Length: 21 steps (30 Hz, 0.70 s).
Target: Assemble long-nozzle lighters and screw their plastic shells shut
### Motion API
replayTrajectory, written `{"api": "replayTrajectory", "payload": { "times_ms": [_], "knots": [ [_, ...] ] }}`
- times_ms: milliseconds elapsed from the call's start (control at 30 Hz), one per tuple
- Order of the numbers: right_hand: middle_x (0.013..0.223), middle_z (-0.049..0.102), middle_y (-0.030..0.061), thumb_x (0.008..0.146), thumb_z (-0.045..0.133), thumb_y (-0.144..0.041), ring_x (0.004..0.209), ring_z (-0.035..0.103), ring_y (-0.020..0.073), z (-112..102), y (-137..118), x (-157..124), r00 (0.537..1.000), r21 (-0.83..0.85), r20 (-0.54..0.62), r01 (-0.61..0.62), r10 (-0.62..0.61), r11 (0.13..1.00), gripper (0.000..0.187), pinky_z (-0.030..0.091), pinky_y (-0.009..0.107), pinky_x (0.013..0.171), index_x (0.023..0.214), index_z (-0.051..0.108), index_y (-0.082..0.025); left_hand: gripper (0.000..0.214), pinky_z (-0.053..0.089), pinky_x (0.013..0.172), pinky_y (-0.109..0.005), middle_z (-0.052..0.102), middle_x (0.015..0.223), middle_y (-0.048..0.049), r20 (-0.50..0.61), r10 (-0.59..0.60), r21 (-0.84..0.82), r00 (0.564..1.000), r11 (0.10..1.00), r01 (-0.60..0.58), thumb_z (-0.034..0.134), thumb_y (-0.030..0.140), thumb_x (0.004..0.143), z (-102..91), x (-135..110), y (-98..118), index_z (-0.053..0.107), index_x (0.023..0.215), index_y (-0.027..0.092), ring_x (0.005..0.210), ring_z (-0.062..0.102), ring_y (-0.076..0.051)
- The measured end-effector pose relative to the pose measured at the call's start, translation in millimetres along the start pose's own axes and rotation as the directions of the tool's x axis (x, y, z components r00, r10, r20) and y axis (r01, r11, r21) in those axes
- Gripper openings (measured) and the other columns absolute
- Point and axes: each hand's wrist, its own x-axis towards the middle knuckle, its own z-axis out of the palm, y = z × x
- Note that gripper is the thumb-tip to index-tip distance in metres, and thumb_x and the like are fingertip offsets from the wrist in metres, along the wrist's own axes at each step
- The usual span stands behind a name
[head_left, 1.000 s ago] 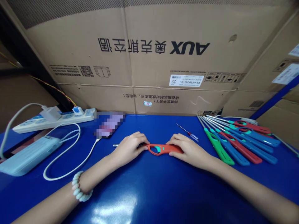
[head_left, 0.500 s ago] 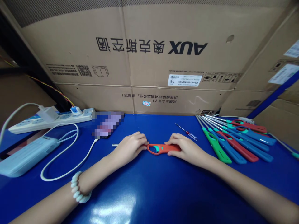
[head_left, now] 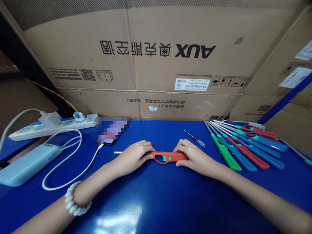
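Observation:
Between my two hands a red-orange long-nosed gas lighter point(head_left: 169, 157) with a green trigger lies sideways. My left hand point(head_left: 137, 156) is closed round its nozzle end; the metal tip pokes out to the left of the hand, and the middle of the tube is hidden. On the other end, my right hand point(head_left: 191, 155) pinches the handle between thumb and fingers. Just beyond the right hand, a small screwdriver point(head_left: 198, 141) with a clear and red handle rests on the blue table point(head_left: 156, 198).
Several green, blue and red lighters point(head_left: 251, 152) lie fanned out on the right. To the left are a power strip point(head_left: 73, 123), a light-blue power bank point(head_left: 30, 164), a white cable point(head_left: 65, 164) and a blurred phone point(head_left: 113, 130). A large cardboard box point(head_left: 151, 71) stands behind the table.
My left hand and the lighter have shifted slightly to the left, and more of the handle shows beside my right hand. The grip of both hands looks the same.

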Motion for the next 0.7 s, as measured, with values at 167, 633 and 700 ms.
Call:
{"api": "replayTrajectory", "payload": {
  "times_ms": [167, 633, 700],
  "knots": [
    [0.093, 0.06, 0.0031, 0.087, 0.06, -0.026, 0.09, 0.054, 0.0198, -4.6, -4.7, -2.8, 1.0, 0.036, 0.004, 0.012, -0.012, 0.999, 0.01, 0.04, 0.032, 0.082, 0.094, 0.057, -0.02, 0.009, 0.041, 0.079, -0.032, 0.063, 0.086, -0.0024, -0.029, -0.015, 0.017, 0.999, 1.0, 0.016, 0.056, 0.02, 0.09, -2.3, -1.9, 6.4, 0.064, 0.093, 0.017, 0.082, 0.055, -0.018],
    [0.08, 0.062, 0.0046, 0.092, 0.051, -0.028, 0.07, 0.054, 0.0187, -12.4, -4.6, -5.7, 0.963, -0.226, -0.21, 0.119, -0.167, 0.967, 0.01, 0.038, 0.03, 0.07, 0.092, 0.054, -0.018, 0.016, 0.038, 0.074, -0.032, 0.055, 0.093, -0.0049, -0.151, 0.098, 0.19, 0.984, 0.979, -0.068, 0.046, 0.025, 0.095, -6.1, -2.4, 12.0, 0.057, 0.104, 0.017, 0.085, 0.047, -0.02],
    [0.08, 0.063, 0.0053, 0.093, 0.05, -0.027, 0.07, 0.055, 0.019, -10.9, -5.1, -5.5, 0.951, -0.287, -0.226, 0.143, -0.212, 0.947, 0.011, 0.038, 0.031, 0.071, 0.092, 0.054, -0.017, 0.014, 0.037, 0.072, -0.031, 0.055, 0.091, -0.0049, -0.165, 0.094, 0.252, 0.982, 0.967, -0.051, 0.048, 0.025, 0.094, -4.6, -1.6, 13.5, 0.057, 0.099, 0.016, 0.083, 0.046, -0.02]
  ]
}}
